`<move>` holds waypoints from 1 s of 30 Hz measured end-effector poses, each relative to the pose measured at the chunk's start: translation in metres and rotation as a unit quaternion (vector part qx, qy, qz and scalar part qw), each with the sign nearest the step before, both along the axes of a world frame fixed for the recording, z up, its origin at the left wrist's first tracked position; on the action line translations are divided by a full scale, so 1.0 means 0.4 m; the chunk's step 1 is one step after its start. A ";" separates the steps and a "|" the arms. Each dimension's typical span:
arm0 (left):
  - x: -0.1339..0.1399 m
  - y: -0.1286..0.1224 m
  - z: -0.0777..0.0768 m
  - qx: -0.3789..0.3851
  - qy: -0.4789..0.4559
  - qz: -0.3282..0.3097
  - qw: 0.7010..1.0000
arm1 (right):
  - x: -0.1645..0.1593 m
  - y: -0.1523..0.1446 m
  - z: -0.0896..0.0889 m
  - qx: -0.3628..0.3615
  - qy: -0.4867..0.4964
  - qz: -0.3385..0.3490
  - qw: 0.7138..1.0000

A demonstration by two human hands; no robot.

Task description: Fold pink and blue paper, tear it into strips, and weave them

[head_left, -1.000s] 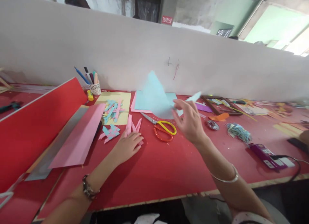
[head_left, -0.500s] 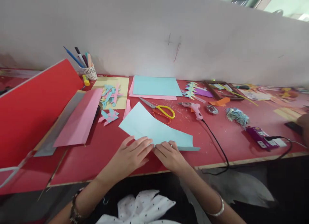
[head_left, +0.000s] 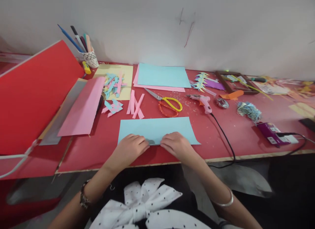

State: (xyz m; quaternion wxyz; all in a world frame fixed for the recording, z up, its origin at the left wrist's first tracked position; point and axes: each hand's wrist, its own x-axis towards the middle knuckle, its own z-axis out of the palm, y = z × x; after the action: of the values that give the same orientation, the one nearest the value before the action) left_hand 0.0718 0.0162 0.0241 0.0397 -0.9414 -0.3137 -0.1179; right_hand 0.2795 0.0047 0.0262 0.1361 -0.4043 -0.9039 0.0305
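A light blue sheet of paper (head_left: 155, 127) lies on the red table in front of me, its near edge turned up in a narrow fold. My left hand (head_left: 131, 147) is closed on that near edge, left of the middle. Just right of it, my right hand (head_left: 177, 146) pinches the same edge, fingers curled over the paper. Beyond the sheet are scissors (head_left: 169, 105) with yellow and red handles and several pink paper strips (head_left: 135, 104). Part of the fold is hidden under my fingers.
A pink glue gun (head_left: 203, 101) with a black cord lies to the right, near a purple power box (head_left: 272, 133). Stacked blue and pink sheets (head_left: 163, 76) are by the wall. Left are a pink sheet (head_left: 82, 107), a red board (head_left: 34, 97) and a pen cup (head_left: 91, 59).
The blue sheet, bent up and slanted before, now lies flatter and straighter, uncovering the pink strips. Both hands have settled along its near edge. The view has shifted slightly.
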 end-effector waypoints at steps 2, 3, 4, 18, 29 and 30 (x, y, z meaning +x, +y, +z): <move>-0.010 0.006 0.000 -0.002 0.001 0.021 1.000 | 0.003 0.021 0.013 -0.030 -0.055 0.003 0.998; -0.015 0.009 -0.001 -0.004 0.005 0.035 0.999 | 0.003 0.029 0.019 -0.038 -0.082 -0.003 0.996; -0.020 0.012 -0.001 -0.005 0.010 0.049 0.999 | 0.001 0.035 0.023 -0.041 -0.106 -0.011 0.993; -0.061 0.026 -0.037 -0.099 -0.088 0.108 0.985 | -0.101 -0.014 -0.027 -0.004 -0.010 -0.178 0.984; -0.136 0.013 -0.042 -0.219 -0.181 0.204 0.937 | 0.147 -0.059 -0.033 -0.002 0.034 -0.347 0.937; -0.137 0.013 -0.038 -0.222 -0.186 0.209 0.934 | 0.162 -0.060 -0.033 -0.004 0.036 -0.359 0.933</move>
State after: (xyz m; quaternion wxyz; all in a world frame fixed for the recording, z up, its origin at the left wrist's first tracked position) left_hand 0.0170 0.0213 0.0090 -0.2058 -0.8003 -0.5235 -0.2076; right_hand 0.3444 -0.0194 0.0131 0.1691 -0.7009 -0.6929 -0.0023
